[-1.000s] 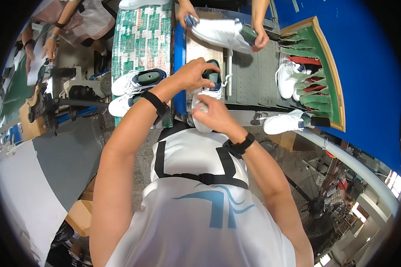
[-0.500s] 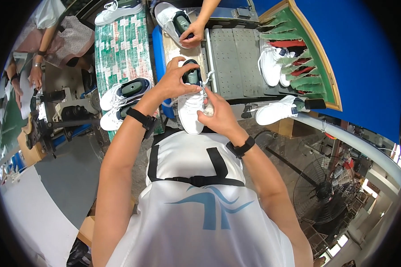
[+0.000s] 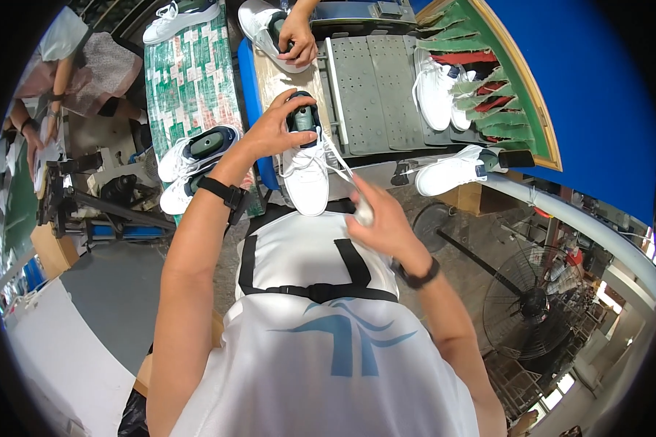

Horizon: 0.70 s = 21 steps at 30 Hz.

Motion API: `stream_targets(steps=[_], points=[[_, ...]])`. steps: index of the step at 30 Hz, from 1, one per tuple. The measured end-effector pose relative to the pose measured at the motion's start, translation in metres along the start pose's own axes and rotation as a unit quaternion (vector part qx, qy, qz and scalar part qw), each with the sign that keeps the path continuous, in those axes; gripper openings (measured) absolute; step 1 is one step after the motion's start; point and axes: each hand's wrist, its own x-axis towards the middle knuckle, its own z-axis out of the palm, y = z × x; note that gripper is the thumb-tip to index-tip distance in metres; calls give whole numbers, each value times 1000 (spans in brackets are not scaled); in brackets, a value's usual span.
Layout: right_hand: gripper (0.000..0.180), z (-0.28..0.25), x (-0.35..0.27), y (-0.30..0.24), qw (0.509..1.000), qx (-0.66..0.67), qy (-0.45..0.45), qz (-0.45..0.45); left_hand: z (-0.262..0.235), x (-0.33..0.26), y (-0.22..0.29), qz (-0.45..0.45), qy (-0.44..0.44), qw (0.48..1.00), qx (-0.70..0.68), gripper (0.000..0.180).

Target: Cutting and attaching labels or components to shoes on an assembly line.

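A white sneaker (image 3: 306, 175) with a dark green last inside it lies in front of me, toe toward my chest. My left hand (image 3: 273, 131) grips its heel end around the last. My right hand (image 3: 375, 215) is pulled back to the right of the toe, pinching the white lace (image 3: 340, 156) that stretches taut from the shoe's eyelets. A dark watch sits on each wrist.
Two more white sneakers on lasts (image 3: 193, 156) rest left of my arm beside a green patterned board (image 3: 189, 80). A grey perforated metal plate (image 3: 383, 87) lies ahead, with white shoes (image 3: 437, 87) on a green rack. Another person's hand (image 3: 297, 36) holds a shoe beyond. A fan (image 3: 536, 306) stands lower right.
My right hand has drawn away from the shoe toward the right and back, stretching the lace out. My left hand has kept its hold on the heel end.
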Motion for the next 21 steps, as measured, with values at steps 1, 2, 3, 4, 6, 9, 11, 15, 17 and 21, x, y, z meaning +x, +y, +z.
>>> stream_targets(steps=[1,2,3,4,6,9,11,15,17,21], points=[[81,12,19,2,998,36,42,-37,-1,0,-1,2,-5,1000,-6,75],[81,20,37,6,997,40,44,-40,-1,0,2,2,-6,1000,0,75],[81,26,53,9,997,48,48,-35,0,0,8,-12,-10,1000,-7,75],[80,30,61,12,997,55,51,-29,0,2,13,-27,-14,999,-13,75],[82,34,60,18,997,56,41,-35,0,1,12,-24,-7,999,-22,75],[84,26,36,8,999,6,0,-36,-1,0,-1,-11,6,999,-35,76],[85,22,16,-7,998,-43,-27,-35,-2,1,-4,3,12,999,-33,77],[83,28,19,-23,993,-88,-1,-77,-4,-2,7,-20,-1,1000,0,75],[84,33,38,-33,974,-147,39,-170,-4,-2,10,-18,-11,1000,-10,73],[84,61,73,-16,968,-190,18,-164,-4,1,12,-10,-23,1000,-9,72]])
